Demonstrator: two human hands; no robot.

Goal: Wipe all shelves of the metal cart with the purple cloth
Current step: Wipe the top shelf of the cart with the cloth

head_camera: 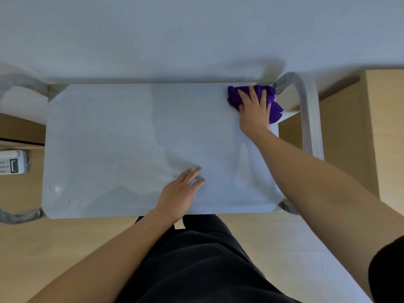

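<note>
Two bare forearms reach out over dark, soft-folded clothing (196,265) at the bottom of the head view. A black sleeve (389,272) shows at the right edge. Pale wood-grain flooring (48,248) lies below on both sides.

The left hand (180,194) rests just past the near edge of the metal cart's top shelf (105,138). Its palm is down and its fingers are straight and relaxed on the surface, grasping nothing. The shelf is a smooth, pale, faintly glossy rectangular sheet with clipped corners, and it carries soft reflections and a thin dark line beside the left fingertips.

Further out, at the far right corner of that shelf, the right hand (254,111) lies on the purple cloth (234,98). The fingers are spread and fairly straight, pressing the cloth down rather than clenching it. The cloth is bunched and crumpled, a deep violet fabric that shows beyond the fingertips and spills past the shelf's right edge.

A rounded metal tube handle (307,110) curves down the cart's right end, and a blurred matching one (19,84) sits at the left end. On the floor to the left is a white plastic unit (13,164), too blurred to identify. Behind the cart rises a plain, matte white wall (196,29).
</note>
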